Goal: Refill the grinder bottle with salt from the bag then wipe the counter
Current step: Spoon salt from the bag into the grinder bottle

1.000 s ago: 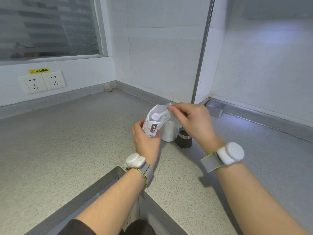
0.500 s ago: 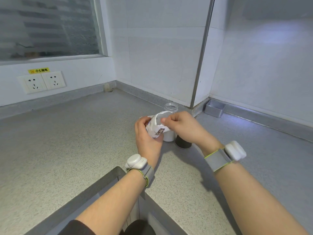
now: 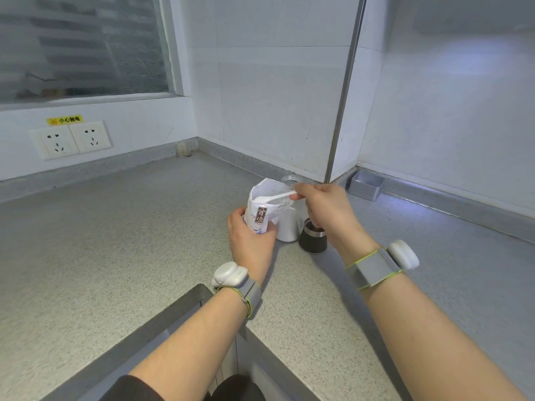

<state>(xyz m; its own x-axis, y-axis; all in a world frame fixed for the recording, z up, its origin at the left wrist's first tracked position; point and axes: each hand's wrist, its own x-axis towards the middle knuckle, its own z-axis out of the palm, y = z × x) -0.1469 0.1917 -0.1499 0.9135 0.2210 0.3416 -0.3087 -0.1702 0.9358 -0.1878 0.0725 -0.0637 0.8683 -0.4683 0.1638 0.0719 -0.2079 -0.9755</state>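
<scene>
Since half a second ago the right hand (image 3: 330, 209) has lifted off the bag's mouth and drawn up to the right, and the white plastic spoon (image 3: 278, 196), then hidden, shows again; the left hand and the bag have scarcely shifted. Far left on the wall: a double socket (image 3: 71, 138) under a small yellow warning label (image 3: 65, 120), with a frosted window (image 3: 81, 44) above. The speckled grey counter (image 3: 115, 241) runs into the corner; a steel rim (image 3: 162, 322) cuts across the bottom of the view. Left wrist wears a grey strap with a white puck (image 3: 230, 276). The left hand (image 3: 252, 241) grips the lower part of the salt bag (image 3: 262, 209), fingers and thumb curled round it, and holds it upright off the counter with its torn mouth open at the top. The spoon's bowl sits at the bag's mouth, its handle slanting up to the right. Just behind and right of the bag stands the grinder bottle (image 3: 288, 227), clear glass, upright on the counter, uncapped, white salt filling its lower body. Touching or just beside it on the right sits the dark grinder top (image 3: 312, 241) with a metal band. The right hand pinches the spoon's handle end between thumb and forefinger, other fingers curled under. Right wrist carries a like strap and puck (image 3: 385, 264). Farther right, against the wall base, a small open metal tin (image 3: 366, 185).
</scene>
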